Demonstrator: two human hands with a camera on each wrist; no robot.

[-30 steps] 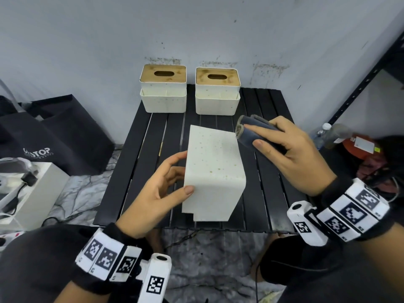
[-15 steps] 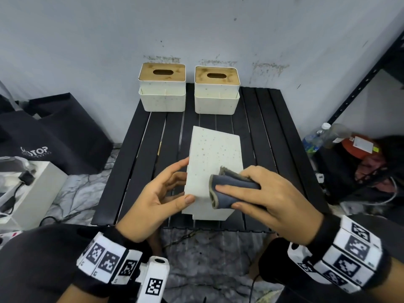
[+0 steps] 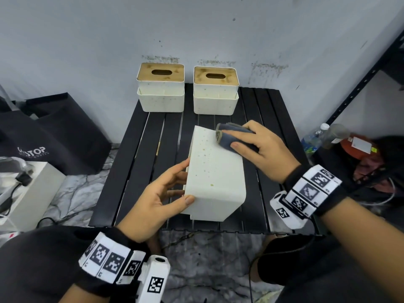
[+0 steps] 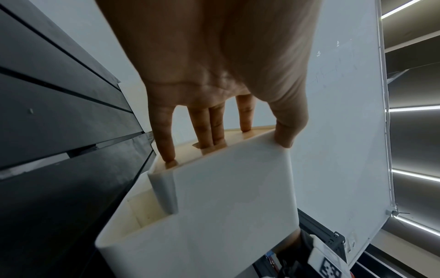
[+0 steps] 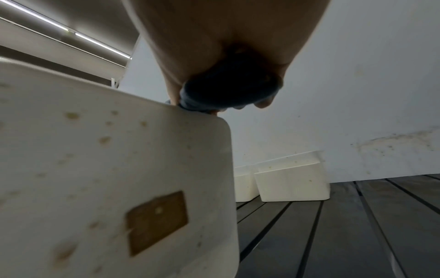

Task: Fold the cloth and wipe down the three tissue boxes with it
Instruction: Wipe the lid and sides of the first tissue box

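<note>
A cream speckled tissue box (image 3: 215, 176) lies tipped on its side in the middle of the black slatted table (image 3: 140, 154). My left hand (image 3: 166, 193) holds it, fingers flat against the wooden lid (image 4: 190, 150) and thumb hooked over the near top edge. My right hand (image 3: 260, 147) grips a folded grey-blue cloth (image 3: 231, 136) and presses it on the far end of the box's upper face. In the right wrist view the cloth (image 5: 228, 88) sits at the box's (image 5: 95, 169) far edge. Two more tissue boxes (image 3: 161, 88) (image 3: 215, 90) stand upright at the back.
A wall rises right behind the back boxes. Left of the table are a black bag (image 3: 54, 132) and a white case (image 3: 28, 189) on the floor. Bottles (image 3: 323, 136) and a dark metal rack (image 3: 360, 84) crowd the right side.
My right hand swept the cloth from the box's far end down to its near end, then back up to the far end. The left hand kept its hold on the box.
</note>
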